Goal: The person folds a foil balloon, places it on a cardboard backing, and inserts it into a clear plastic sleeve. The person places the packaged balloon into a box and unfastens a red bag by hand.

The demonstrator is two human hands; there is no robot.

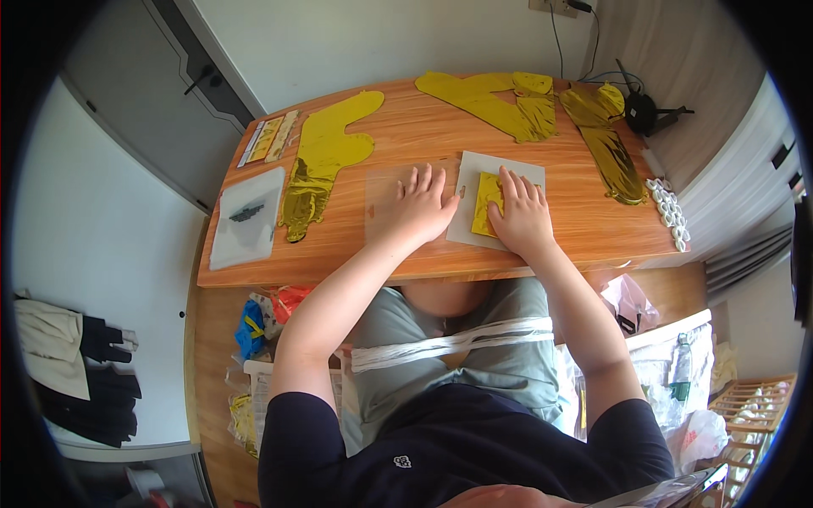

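My left hand [423, 207] lies flat with fingers spread on a thin clear plastic sheet [379, 182], its thumb beside a pale grey card [467, 182]. On that card sits a folded gold foil piece [485, 212], shaped like a small rectangle. My right hand [523, 213] presses down over the foil's right side, fingers stretched out, hiding part of it. Flat gold foil balloons surround the hands: one to the left [334, 135], another at the back [487, 100], a third at the right [608, 148].
Clear plastic bags [246, 222] with a dark patch lie at the table's left, below some flat packets [267, 140]. Small white coils [669, 212] line the right edge. A black router [644, 112] with cables stands behind them. White strands [449, 345] stretch across my lap.
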